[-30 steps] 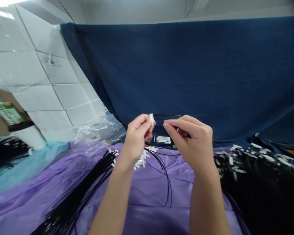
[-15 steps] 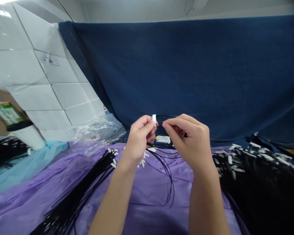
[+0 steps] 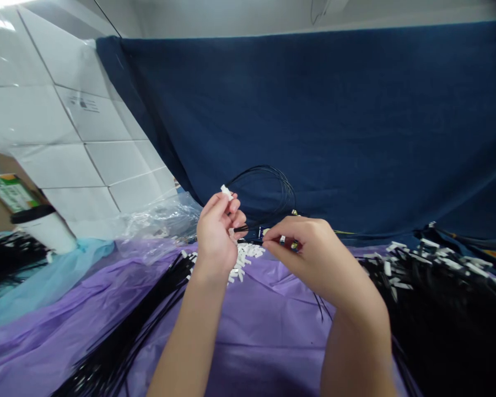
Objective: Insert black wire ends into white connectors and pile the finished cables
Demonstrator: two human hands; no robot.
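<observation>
My left hand (image 3: 219,231) pinches a small white connector (image 3: 226,192) between thumb and forefinger. Thin black wires (image 3: 273,170) loop from it to the right, and another white piece (image 3: 232,234) with wire ends shows at its lower fingers. My right hand (image 3: 306,248) is closed, fingertips pinched just right of those wire ends; small coloured bits show between its fingers, too small to name. Beneath the hands lies a pile of white connectors (image 3: 243,259) on the purple cloth (image 3: 264,320).
A bundle of black wires (image 3: 132,325) with white ends lies at the left, a larger heap (image 3: 446,309) at the right. Further left stand a white cup (image 3: 47,231) and plastic-wrapped boxes (image 3: 119,160). A dark blue curtain (image 3: 314,121) hangs behind.
My left hand has moved left and turned, tilting the white connector. My right hand has moved lower and slightly left. The wires that hung below now arc up above the hands.
</observation>
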